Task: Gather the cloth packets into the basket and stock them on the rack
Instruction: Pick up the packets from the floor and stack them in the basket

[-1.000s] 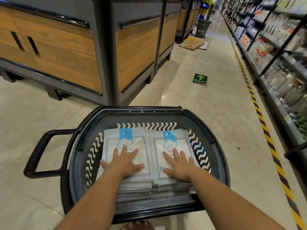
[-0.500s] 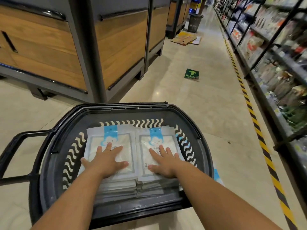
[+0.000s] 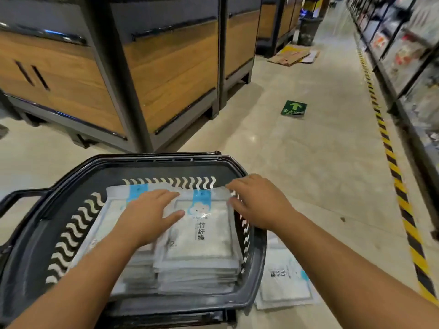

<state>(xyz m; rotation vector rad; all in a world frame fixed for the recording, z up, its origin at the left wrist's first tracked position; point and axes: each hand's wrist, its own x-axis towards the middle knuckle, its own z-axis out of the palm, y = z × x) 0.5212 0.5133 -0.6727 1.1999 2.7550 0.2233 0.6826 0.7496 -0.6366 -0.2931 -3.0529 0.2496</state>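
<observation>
A black plastic basket (image 3: 166,162) stands on the shop floor and holds two side-by-side stacks of white cloth packets with blue labels (image 3: 202,241). My left hand (image 3: 147,214) lies flat with straight fingers across the left stack, its fingertips reaching the right stack's top packet. My right hand (image 3: 259,203) is at the right stack's far right corner, by the basket's right wall, fingers slightly bent on the packet edge. One more cloth packet (image 3: 285,281) lies on the floor just right of the basket.
Wood-panelled display units (image 3: 166,67) stand ahead on the left. A stocked rack (image 3: 408,55) runs along the right behind a yellow-black floor stripe (image 3: 394,172). Flattened cardboard (image 3: 292,55), a bin (image 3: 308,29) and a green arrow sticker (image 3: 294,108) are down the aisle.
Both hands have slid forward and to the right over the stacks. My right hand moved off the packet's middle to its far right corner. A packet on the floor has come into view.
</observation>
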